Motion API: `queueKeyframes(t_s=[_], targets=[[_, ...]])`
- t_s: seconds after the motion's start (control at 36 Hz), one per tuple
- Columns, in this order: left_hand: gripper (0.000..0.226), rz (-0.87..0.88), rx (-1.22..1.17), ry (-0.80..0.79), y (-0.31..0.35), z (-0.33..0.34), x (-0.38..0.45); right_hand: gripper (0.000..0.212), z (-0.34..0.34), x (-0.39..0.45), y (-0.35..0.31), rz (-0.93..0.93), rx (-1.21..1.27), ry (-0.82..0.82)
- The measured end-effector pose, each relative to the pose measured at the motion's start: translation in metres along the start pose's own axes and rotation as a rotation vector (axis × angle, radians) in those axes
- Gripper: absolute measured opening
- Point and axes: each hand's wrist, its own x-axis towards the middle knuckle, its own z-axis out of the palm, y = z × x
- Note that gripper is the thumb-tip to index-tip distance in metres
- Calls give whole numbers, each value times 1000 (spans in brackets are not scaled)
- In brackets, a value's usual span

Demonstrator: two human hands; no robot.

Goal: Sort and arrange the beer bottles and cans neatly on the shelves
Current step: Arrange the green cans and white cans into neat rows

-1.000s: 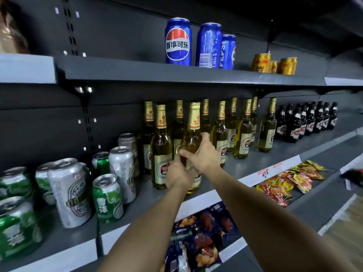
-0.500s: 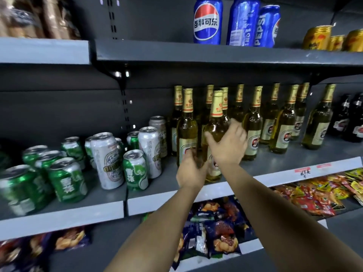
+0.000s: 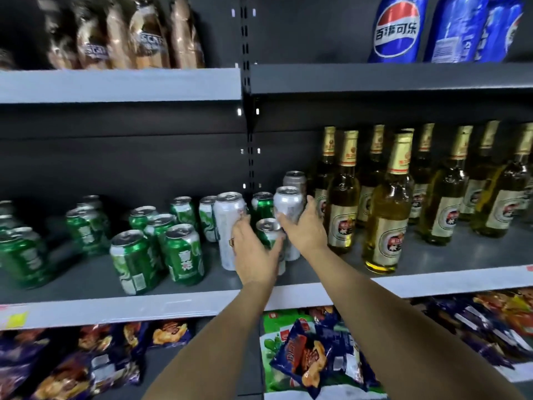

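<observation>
**What you can't make out**

Your left hand (image 3: pixel 253 255) covers most of the short green can (image 3: pixel 269 230), so its label is hidden. Your right hand (image 3: pixel 304 226) blocks the lower half of the tall silver can (image 3: pixel 288 203). At the upper right of the frame the blue cola cans (image 3: pixel 396 30) are cut off. The bagged goods (image 3: pixel 124 33) at upper left are blurred.

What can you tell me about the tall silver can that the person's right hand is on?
The tall silver can looks like shiny metal, with a pull-tab top and faint print on its side. It stands upright on the grey shelf, just left of the amber glass bottles. The right hand wraps its middle; a short green can stands in front.
</observation>
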Motion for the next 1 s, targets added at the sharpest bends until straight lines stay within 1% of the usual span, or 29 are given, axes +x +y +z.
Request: queueKeyframes(t_s=[0.06,0.08,0.14,0.19,0.25,0.31,0.36,0.47,0.56,0.69,0.83,0.92,1.0], targets=[[82,-20,-15,-62,1,1,-1,96,13,7,-1,61,48,-4],[87,-50,-26,-101,1,3,-2,97,18,10,-2,86,66,8],[93,-112,-38,-162,-2,6,-4,92,26,15,-2,133,100,60],[91,-143,-35,-182,-7,9,-5,82,27,20,-2,171,110,103],[82,-149,-59,-179,-9,8,-4,69,25,22,-2,166,46,124],[74,-154,-86,-181,-8,4,-3,63,22,19,-2,164,-9,163],[70,-162,-103,-172,-5,-3,-5,64,19,11,-3,167,-31,238],[68,-186,-131,-136,0,-24,-13,67,17,-10,-1,98,-63,388],[71,-173,-130,-72,3,-45,-18,67,14,-27,-7,37,-82,437],[85,-134,-43,40,2,-86,-20,68,11,-55,-35,-90,-78,401],[81,-112,-16,206,-10,-140,-18,61,34,-83,-78,-187,37,306],[72,-95,21,292,-25,-177,-12,58,57,-99,-107,-233,97,250],[77,-111,112,351,-46,-213,0,56,83,-114,-135,-288,115,179]])
